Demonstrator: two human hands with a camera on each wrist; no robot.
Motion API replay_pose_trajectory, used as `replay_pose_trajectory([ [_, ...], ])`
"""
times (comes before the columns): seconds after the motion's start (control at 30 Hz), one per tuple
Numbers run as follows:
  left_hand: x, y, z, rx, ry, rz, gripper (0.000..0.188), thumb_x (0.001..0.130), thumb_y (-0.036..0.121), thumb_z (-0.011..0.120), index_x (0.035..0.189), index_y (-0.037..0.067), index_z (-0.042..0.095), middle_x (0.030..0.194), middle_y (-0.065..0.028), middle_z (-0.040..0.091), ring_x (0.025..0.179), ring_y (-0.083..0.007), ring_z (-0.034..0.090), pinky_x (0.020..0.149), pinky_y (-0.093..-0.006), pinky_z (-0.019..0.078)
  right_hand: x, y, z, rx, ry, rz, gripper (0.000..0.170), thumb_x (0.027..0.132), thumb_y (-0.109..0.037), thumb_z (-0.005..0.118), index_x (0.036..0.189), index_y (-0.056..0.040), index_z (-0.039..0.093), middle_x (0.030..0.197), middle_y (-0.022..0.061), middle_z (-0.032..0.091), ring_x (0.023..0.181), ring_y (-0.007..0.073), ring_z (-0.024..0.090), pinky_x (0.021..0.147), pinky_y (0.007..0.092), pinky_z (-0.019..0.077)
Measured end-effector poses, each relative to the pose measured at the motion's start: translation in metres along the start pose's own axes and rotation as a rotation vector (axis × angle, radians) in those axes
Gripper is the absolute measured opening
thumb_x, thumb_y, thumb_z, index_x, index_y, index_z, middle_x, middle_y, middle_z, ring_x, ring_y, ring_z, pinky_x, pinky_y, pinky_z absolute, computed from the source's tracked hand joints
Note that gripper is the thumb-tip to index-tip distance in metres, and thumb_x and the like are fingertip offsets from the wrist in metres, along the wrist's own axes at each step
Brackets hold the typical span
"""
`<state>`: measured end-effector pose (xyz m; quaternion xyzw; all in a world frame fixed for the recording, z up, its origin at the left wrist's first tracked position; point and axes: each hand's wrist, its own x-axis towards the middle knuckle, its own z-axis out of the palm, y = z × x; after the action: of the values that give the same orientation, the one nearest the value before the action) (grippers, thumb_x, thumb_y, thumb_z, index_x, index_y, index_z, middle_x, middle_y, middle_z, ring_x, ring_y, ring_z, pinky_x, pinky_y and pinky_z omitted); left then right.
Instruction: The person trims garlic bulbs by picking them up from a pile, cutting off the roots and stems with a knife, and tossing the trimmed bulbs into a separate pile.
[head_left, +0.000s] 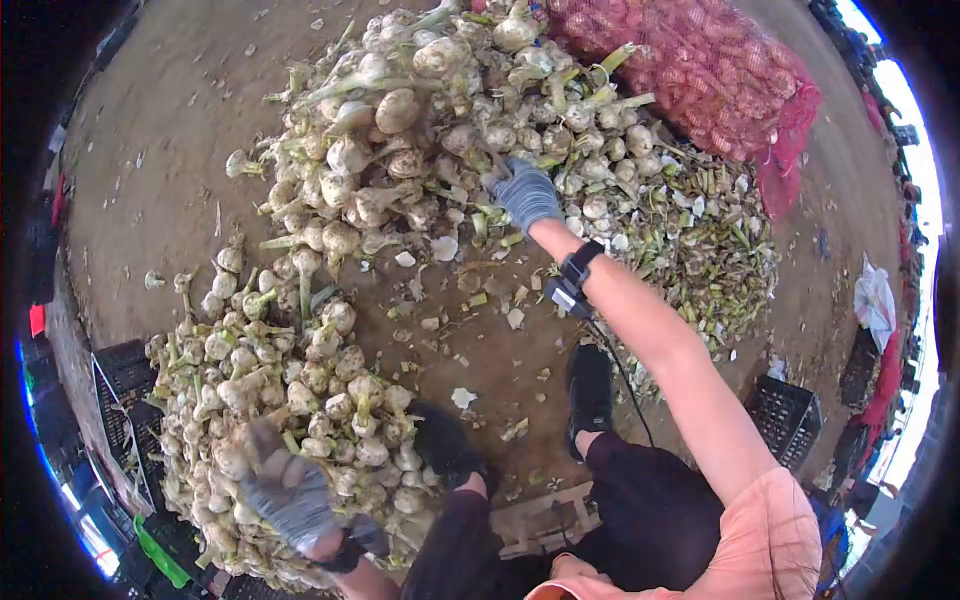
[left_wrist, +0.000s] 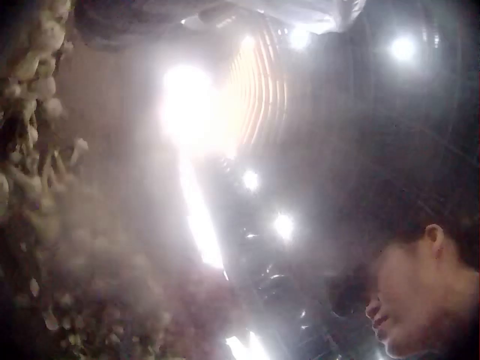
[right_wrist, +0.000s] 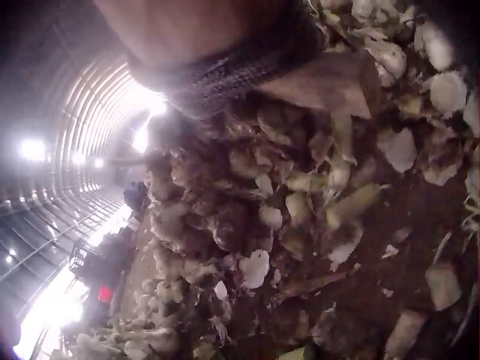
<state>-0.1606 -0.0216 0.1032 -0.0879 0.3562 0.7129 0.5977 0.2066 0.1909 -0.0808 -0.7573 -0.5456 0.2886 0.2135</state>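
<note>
My right hand (head_left: 527, 195), in a grey knit glove, reaches to the near edge of a large heap of garlic (head_left: 350, 150) with stems and soil on it. A wooden handle (right_wrist: 322, 86) sticks out from under that glove in the right wrist view; its other end is hidden. My left hand (head_left: 290, 500), gloved and motion-blurred, is over a second garlic pile (head_left: 330, 400) at the lower left. A brownish garlic bulb (head_left: 232, 458) is right beside its fingers, and I cannot tell whether they hold it.
A red mesh sack (head_left: 690, 80) full of bulbs lies at the back right. Cut stems and skins (head_left: 690, 240) spread below it. Black crates (head_left: 785, 420) stand at right, with another crate (head_left: 125, 400) at left. My shoes (head_left: 590, 390) are between the piles.
</note>
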Motion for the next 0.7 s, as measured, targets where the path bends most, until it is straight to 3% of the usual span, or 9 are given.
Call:
replay_pose_trajectory([
  [0.03, 0.009, -0.021, -0.004, 0.038, -0.129, -0.098, 0.039, 0.088, 0.023, 0.053, 0.119, -0.001, 0.049, 0.112, -0.0141, 0.058, 0.054, -0.0031, 0.039, 0.043, -0.0171, 0.0327, 0.005, 0.005, 0.002, 0.005, 0.029, 0.044, 0.044, 0.074, -0.041, 0.059, 0.099, -0.0052, 0.062, 0.092, 0.0214, 0.062, 0.087, 0.0359, 0.059, 0.077, 0.0413, 0.0466],
  [0.1, 0.012, -0.061, 0.015, 0.218, -0.003, -0.199, 0.031, 0.086, 0.018, 0.054, 0.113, 0.003, 0.054, 0.104, -0.0095, 0.06, 0.052, -0.0036, 0.037, 0.042, -0.0162, 0.0311, 0.005, 0.015, 0.0, 0.046, 0.096, 0.043, 0.039, 0.074, -0.038, 0.058, 0.094, -0.0049, 0.062, 0.081, 0.0193, 0.063, 0.078, 0.0364, 0.06, 0.072, 0.0408, 0.0476],
  [0.17, 0.014, -0.094, 0.023, 0.488, 0.067, -0.223, 0.037, 0.085, 0.02, 0.056, 0.118, 0.005, 0.049, 0.104, -0.0081, 0.06, 0.053, -0.0039, 0.04, 0.043, -0.0164, 0.0321, -0.012, 0.019, -0.018, 0.123, 0.06, 0.142, 0.03, 0.074, -0.031, 0.059, 0.088, -0.0046, 0.063, 0.069, 0.0158, 0.062, 0.065, 0.0294, 0.059, 0.062, 0.0371, 0.048],
  [0.3, 0.035, -0.15, 0.024, 0.722, -0.019, -0.399, 0.044, 0.087, 0.027, 0.054, 0.124, 0.006, 0.044, 0.11, -0.008, 0.058, 0.051, -0.0046, 0.04, 0.04, -0.0171, 0.0318, -0.081, 0.021, -0.048, 0.827, -0.015, 0.215, 0.027, 0.073, -0.012, 0.064, 0.097, -0.0051, 0.055, 0.07, 0.0002, 0.055, 0.051, 0.0069, 0.046, 0.044, 0.0222, 0.0404],
  [0.4, 0.062, -0.185, 0.008, 0.787, -0.114, -0.549, 0.05, 0.086, 0.031, 0.055, 0.127, 0.007, 0.039, 0.112, -0.0075, 0.057, 0.054, -0.0036, 0.043, 0.041, -0.0163, 0.0333, -0.132, 0.028, -0.059, 0.763, -0.243, 0.242, 0.046, 0.072, -0.013, 0.067, 0.113, -0.006, 0.048, 0.086, 0.004, 0.057, 0.066, 0.0092, 0.054, 0.055, 0.023, 0.0458],
  [0.5, 0.071, -0.212, 0.004, 0.81, -0.474, -0.512, 0.057, 0.083, 0.037, 0.059, 0.127, 0.007, 0.04, 0.114, -0.0073, 0.056, 0.056, -0.0025, 0.045, 0.043, -0.015, 0.0338, -0.172, 0.027, -0.052, 0.776, -0.432, 0.032, 0.07, 0.073, -0.022, 0.071, 0.131, -0.0017, 0.037, 0.124, 0.0107, 0.049, 0.108, 0.0172, 0.05, 0.09, 0.0328, 0.041],
  [0.57, 0.072, -0.212, 0.01, 0.577, -0.488, -0.738, 0.058, 0.077, 0.032, 0.065, 0.123, 0.006, 0.042, 0.111, -0.0072, 0.056, 0.068, -0.0058, 0.05, 0.053, -0.0182, 0.0392, -0.187, 0.013, -0.052, 0.649, -0.513, -0.184, 0.079, 0.075, -0.027, 0.07, 0.138, -0.0052, 0.027, 0.138, 0.0094, 0.035, 0.124, 0.0155, 0.034, 0.103, 0.0323, 0.0258],
  [0.63, 0.078, -0.21, 0.005, 0.351, -0.487, -0.926, 0.054, 0.07, 0.015, 0.073, 0.115, 0.003, 0.045, 0.104, -0.008, 0.057, 0.085, -0.0135, 0.057, 0.071, -0.0255, 0.0488, -0.185, 0.003, -0.055, 0.781, -0.342, -0.337, 0.066, 0.078, -0.026, 0.067, 0.133, -0.0074, 0.037, 0.126, 0.0088, 0.05, 0.112, 0.0158, 0.048, 0.094, 0.031, 0.0372],
  [0.7, 0.067, -0.219, 0.002, 0.696, -0.475, -0.374, 0.063, 0.066, 0.008, 0.075, 0.119, 0.002, 0.041, 0.104, -0.0073, 0.055, 0.098, -0.0171, 0.055, 0.086, -0.03, 0.0464, -0.179, 0.017, -0.067, 0.328, -0.39, -0.128, 0.05, 0.079, -0.024, 0.066, 0.123, -0.0087, 0.049, 0.105, 0.0082, 0.061, 0.092, 0.0186, 0.059, 0.078, 0.0297, 0.0459],
])
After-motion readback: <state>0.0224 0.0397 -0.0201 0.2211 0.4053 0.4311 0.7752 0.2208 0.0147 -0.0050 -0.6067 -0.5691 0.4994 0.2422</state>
